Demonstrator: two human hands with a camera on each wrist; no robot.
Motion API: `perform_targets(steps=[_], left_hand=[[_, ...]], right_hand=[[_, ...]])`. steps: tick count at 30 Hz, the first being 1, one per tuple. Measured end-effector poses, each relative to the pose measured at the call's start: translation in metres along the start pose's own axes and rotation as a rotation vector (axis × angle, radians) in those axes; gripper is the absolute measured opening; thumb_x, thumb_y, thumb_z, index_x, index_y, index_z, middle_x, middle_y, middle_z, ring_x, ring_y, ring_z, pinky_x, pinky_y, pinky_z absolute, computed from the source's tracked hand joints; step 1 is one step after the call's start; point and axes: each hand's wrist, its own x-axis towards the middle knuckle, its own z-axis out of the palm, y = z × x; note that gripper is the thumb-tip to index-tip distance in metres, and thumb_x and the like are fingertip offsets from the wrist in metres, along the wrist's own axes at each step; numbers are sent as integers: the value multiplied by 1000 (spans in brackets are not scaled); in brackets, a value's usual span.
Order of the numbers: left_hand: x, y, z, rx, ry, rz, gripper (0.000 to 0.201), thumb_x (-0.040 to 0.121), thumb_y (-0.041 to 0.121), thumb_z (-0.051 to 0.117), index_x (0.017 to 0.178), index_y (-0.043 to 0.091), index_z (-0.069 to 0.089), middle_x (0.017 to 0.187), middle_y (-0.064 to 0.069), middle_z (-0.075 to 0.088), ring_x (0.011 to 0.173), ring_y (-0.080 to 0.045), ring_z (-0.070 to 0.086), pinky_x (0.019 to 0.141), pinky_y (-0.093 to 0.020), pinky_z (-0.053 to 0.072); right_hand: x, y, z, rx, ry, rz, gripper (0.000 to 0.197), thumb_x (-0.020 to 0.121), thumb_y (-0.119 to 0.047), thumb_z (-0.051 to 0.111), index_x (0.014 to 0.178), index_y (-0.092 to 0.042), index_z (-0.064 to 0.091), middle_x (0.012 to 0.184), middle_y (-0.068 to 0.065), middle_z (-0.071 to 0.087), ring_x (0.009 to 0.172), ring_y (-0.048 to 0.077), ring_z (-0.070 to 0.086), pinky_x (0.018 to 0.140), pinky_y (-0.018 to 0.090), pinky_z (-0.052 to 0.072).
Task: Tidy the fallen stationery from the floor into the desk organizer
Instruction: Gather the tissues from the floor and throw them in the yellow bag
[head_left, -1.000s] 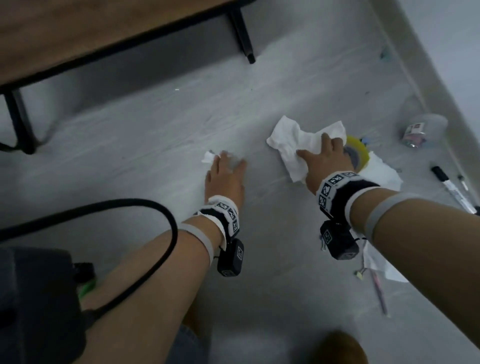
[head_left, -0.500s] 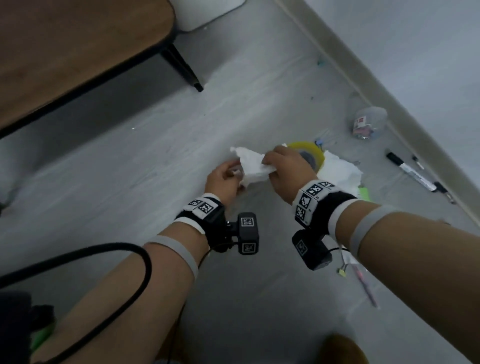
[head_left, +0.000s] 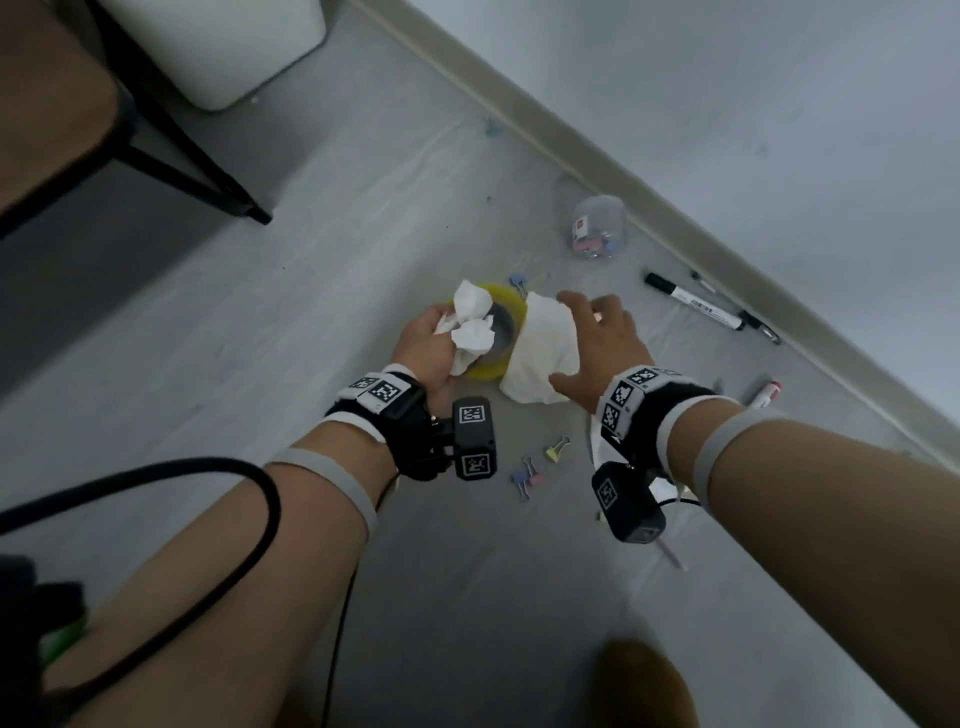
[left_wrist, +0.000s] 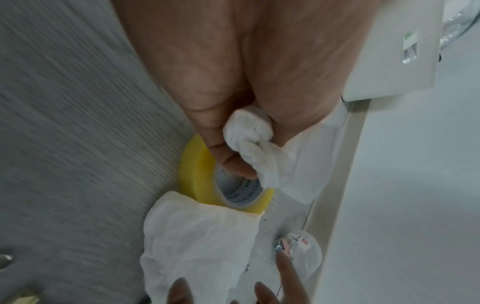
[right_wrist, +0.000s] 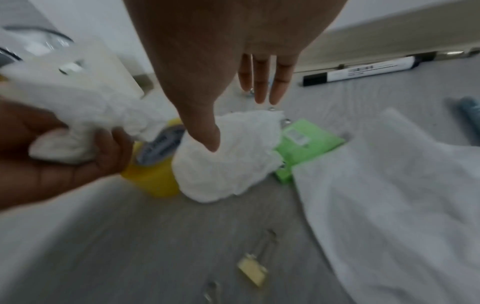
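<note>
Tape roll: yellow, lying on the grey floor, partly covered.
Crumpled tissue: bunched in the left hand, whose fingers curl round it, directly above the roll.
Second tissue: loose on the floor, touching the roll's right side.
Right hand: fingers spread and straight above the second tissue, holding nothing; whether the thumb touches it cannot be told.
Green pad: beyond the second tissue from the roll, half hidden by it.
Marker: right of the roll, near the skirting.
Clear jar: beyond the roll; contents blurred.
Binder clips: near side of the roll, small and indistinct.
</note>
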Motion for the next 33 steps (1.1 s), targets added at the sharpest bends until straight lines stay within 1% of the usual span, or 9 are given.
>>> perform_targets(steps=[3,7,13,16,19,22,27,29,33], left_hand=[[-2,-7,5,-16,-12,62,33,71,16,83,99,28,71,117,-14,70,98,-29,67,76,-34,55],[-1,-17,10,46,-37,91,34,80,-6,70,95,25,72,116,-13,68,95,-28,65,65,-28,54],[-16,-19,17,16,-136,10,27,94,12,56,118,5,66,87,-7,65,71,-19,63,69,-28,53],[-22,-23,23,189,-113,15,17,88,35,63,96,20,67,76,0,64,70,-20,58,68,-31,50],[-33,-34,40,300,-214,67,50,74,63,66,111,29,66,105,0,70,94,-19,66,84,-37,53],[-56,-48,74,267,-388,25,52,86,56,66,130,34,51,122,3,65,102,-18,67,87,-50,57],[-65,-84,116,263,-283,61,33,87,25,74,96,-5,62,95,-24,69,74,-21,66,70,-31,61],[-64,-88,115,517,-198,156,19,82,18,73,79,2,63,80,-13,64,62,-13,56,56,-9,45],[-67,-99,110,635,-157,182,24,80,-2,64,63,12,55,76,-8,63,66,-17,54,46,-8,39]], right_hand=[[-3,12,14,-189,-128,-39,95,79,-39,73,152,-40,11,151,10,19,134,35,31,99,48,46],[7,10,24,-164,-183,23,74,86,-27,69,149,-32,30,148,13,20,129,38,40,101,46,46],[5,22,27,-262,-197,-72,34,88,-9,60,122,-10,64,127,15,46,110,35,56,95,38,49],[-9,31,18,-83,-96,-105,26,88,-8,53,111,-8,66,117,14,57,105,33,59,85,34,44],[-33,42,6,241,197,-74,15,83,-9,53,95,-9,63,94,10,63,83,30,59,72,34,46],[-64,44,2,425,252,-92,12,83,-12,61,91,-14,70,87,4,71,79,22,64,75,33,51],[-121,90,49,346,173,84,20,79,-14,62,98,-16,69,103,5,61,85,22,61,76,32,49],[-142,112,63,243,40,211,26,82,-15,61,108,-20,64,121,6,49,97,26,60,82,35,51],[-161,126,75,136,-217,235,48,89,-17,58,131,-42,57,160,3,8,138,33,36,111,41,39]])
